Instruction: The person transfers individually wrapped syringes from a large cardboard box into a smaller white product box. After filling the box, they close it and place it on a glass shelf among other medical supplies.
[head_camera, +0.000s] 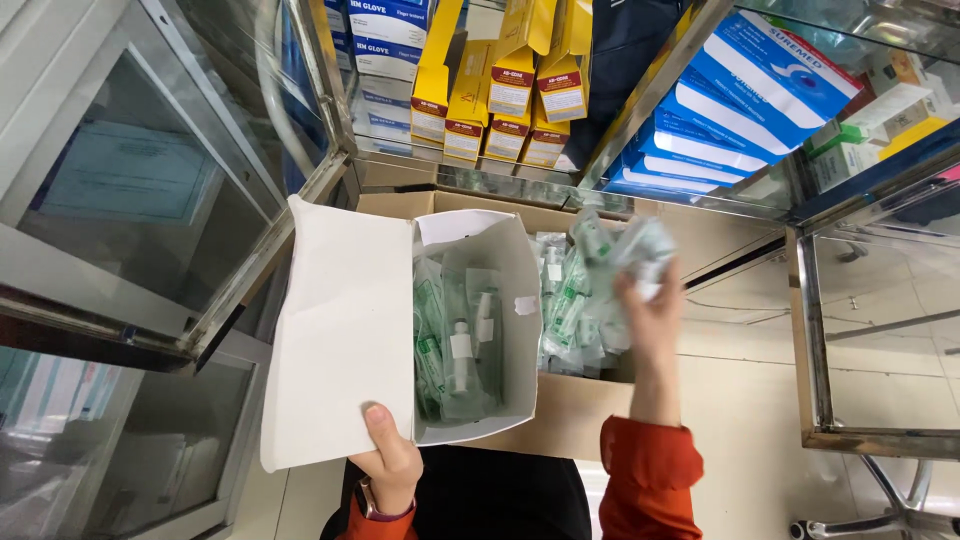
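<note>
My left hand (390, 462) grips the near edge of a white cardboard box (345, 330) with its lid folded open to the left. Inside it lie several clear plastic packets with green print (455, 345). My right hand (650, 310), in an orange sleeve, is closed on a bunch of the same clear packets (625, 245), lifted above a brown carton (560, 410). More such packets (570, 310) fill that carton, right of the white box.
Glass-fronted metal cabinets stand left (150, 200) and right (880, 330). Yellow boxes (510, 90) and blue-and-white boxes (720, 110) fill shelves ahead. The floor is pale tile (740, 420), with a chrome chair base (890, 510) at bottom right.
</note>
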